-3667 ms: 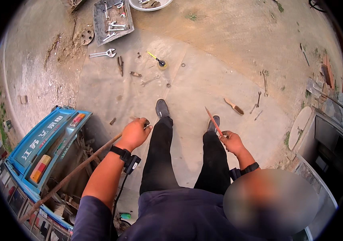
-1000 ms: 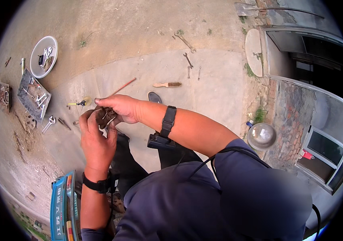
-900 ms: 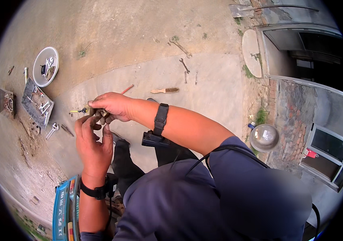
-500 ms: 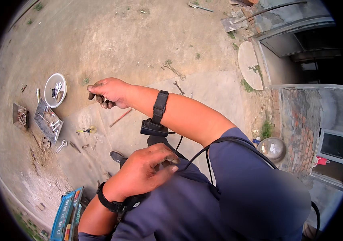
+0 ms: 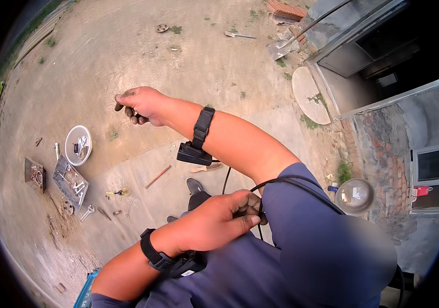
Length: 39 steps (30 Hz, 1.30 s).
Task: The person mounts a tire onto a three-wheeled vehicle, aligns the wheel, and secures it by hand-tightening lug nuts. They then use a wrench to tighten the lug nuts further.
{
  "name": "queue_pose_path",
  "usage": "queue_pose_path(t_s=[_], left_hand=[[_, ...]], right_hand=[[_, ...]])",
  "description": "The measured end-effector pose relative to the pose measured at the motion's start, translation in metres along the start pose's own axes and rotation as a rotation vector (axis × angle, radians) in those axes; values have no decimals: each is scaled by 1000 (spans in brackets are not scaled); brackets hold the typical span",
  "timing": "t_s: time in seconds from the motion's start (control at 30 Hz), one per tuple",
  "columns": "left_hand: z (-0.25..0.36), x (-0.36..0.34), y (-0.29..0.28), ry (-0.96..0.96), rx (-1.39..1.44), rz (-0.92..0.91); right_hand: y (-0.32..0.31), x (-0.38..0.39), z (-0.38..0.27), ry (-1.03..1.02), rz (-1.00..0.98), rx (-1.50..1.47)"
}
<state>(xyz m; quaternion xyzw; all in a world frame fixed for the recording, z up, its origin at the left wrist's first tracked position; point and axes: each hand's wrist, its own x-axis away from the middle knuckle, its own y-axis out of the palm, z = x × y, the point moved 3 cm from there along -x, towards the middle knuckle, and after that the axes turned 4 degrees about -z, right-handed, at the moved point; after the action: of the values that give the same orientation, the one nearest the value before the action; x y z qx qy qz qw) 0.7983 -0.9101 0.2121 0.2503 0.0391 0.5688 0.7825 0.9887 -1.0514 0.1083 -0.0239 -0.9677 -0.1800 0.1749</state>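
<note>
My left hand (image 5: 229, 218) is in front of my chest with thumb and fingers closed on a black cable (image 5: 261, 226). The cable loops around my upper right arm by the blue sleeve (image 5: 301, 197). Stretched out across to the left, my right hand (image 5: 143, 105) hangs over the ground with its fingers curled in and thumb against them. Its fingertips are dark with grime, and I see nothing in it. A black strapped device (image 5: 194, 152) sits on my right forearm, and another black device (image 5: 175, 261) is on my left wrist.
At left stand a white basin (image 5: 78, 146) with tools, a grey tray (image 5: 70, 182) of wrenches and a rusty box (image 5: 35, 173). A red-brown rod (image 5: 157, 176) and a brush (image 5: 206, 168) lie on the ground. A metal bowl (image 5: 354, 195) stands by the brick wall (image 5: 378, 159) at right.
My left hand has moved right and closed on the cable at my right sleeve. My right hand stays stretched out, slightly higher in view. The view has turned, bringing the brush into sight.
</note>
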Motion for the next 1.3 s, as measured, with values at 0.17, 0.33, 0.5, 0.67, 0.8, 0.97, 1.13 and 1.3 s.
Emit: queue_pose_path(t_s=[0.17, 0.33, 0.5, 0.67, 0.8, 0.97, 1.13, 1.3], left_hand=[[31, 28, 10, 20, 34, -91], [83, 49, 39, 85, -33, -211], [144, 63, 116, 305, -573, -487], [151, 107, 165, 605, -588, -735], [156, 147, 167, 678, -597, -852], [152, 171, 175, 710, -647, -866], [115, 210, 142, 599, -585, -624], [48, 281, 65, 706, -631, 11]], right_hand=[[8, 30, 3, 11, 28, 51], [31, 76, 46, 116, 10, 142], [65, 104, 101, 242, -75, 56], [98, 130, 122, 258, -145, 12], [103, 157, 146, 285, -124, -124], [100, 195, 153, 318, 73, -64], [107, 202, 129, 255, 87, -1], [143, 199, 114, 203, 140, -85]])
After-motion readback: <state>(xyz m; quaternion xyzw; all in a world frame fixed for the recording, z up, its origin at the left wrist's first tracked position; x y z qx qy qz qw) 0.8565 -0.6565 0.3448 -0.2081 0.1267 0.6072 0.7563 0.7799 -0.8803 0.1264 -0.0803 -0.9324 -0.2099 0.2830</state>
